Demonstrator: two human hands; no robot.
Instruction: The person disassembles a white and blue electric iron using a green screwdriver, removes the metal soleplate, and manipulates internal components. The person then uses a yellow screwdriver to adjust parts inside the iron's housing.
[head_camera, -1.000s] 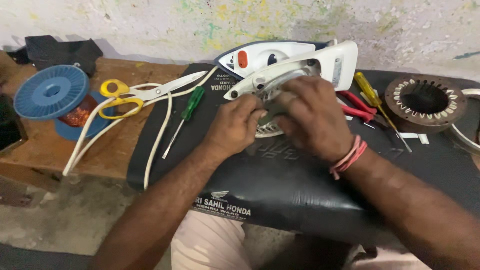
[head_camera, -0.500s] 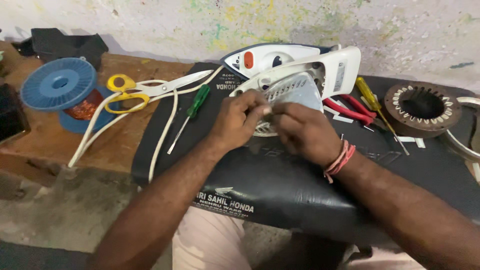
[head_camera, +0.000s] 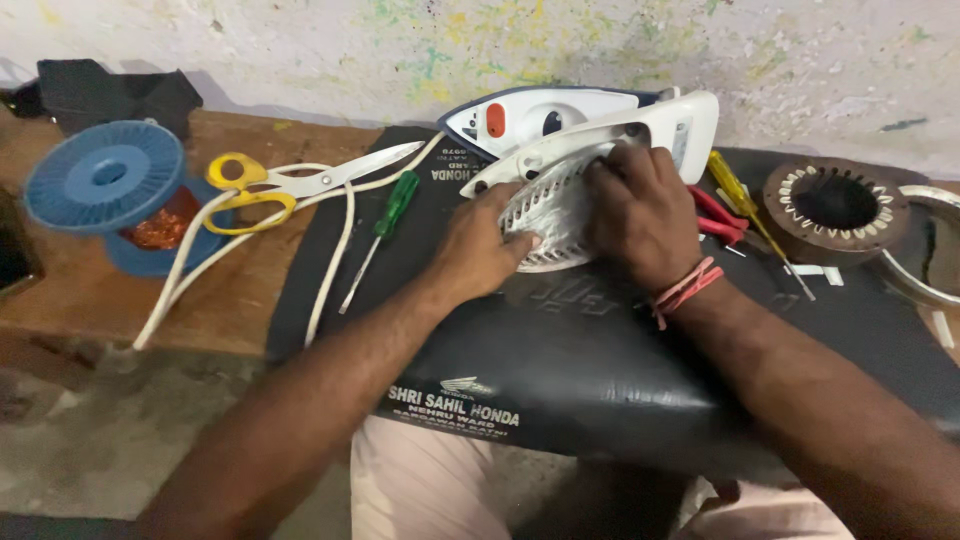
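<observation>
A black mat (head_camera: 560, 370) with pale lettering on its near edge drapes over the person's lap and runs up onto the wooden surface (head_camera: 90, 300). On the mat lies a white clothes iron (head_camera: 590, 150), tipped on its side, its ribbed metal plate (head_camera: 545, 215) facing the person.

The left hand (head_camera: 480, 250) rests on the near left side of the iron, fingers curled together with the tips pressed against the plate. The right hand (head_camera: 640, 215) lies over the iron's right part, its grip closed down on the plate's upper edge; red threads (head_camera: 685, 290) circle its wrist.

Left of the iron, a green-handled screwdriver (head_camera: 385, 225) lies on the mat, and a white cord (head_camera: 330, 255) loops from the iron across the mat's left edge onto the wood. Further left of the iron lie yellow-handled scissors (head_camera: 270, 185), then a blue spool (head_camera: 110, 190) with coppery wire.

Right of the iron, just behind the right hand, lie red-handled pliers (head_camera: 720, 220) and a yellow-handled screwdriver (head_camera: 745, 205). Beyond them a round motor core (head_camera: 835, 205) sits on the mat, a metal ring (head_camera: 930, 255) partly shown beside it.

Behind the iron rises a paint-flecked wall (head_camera: 500, 50).
</observation>
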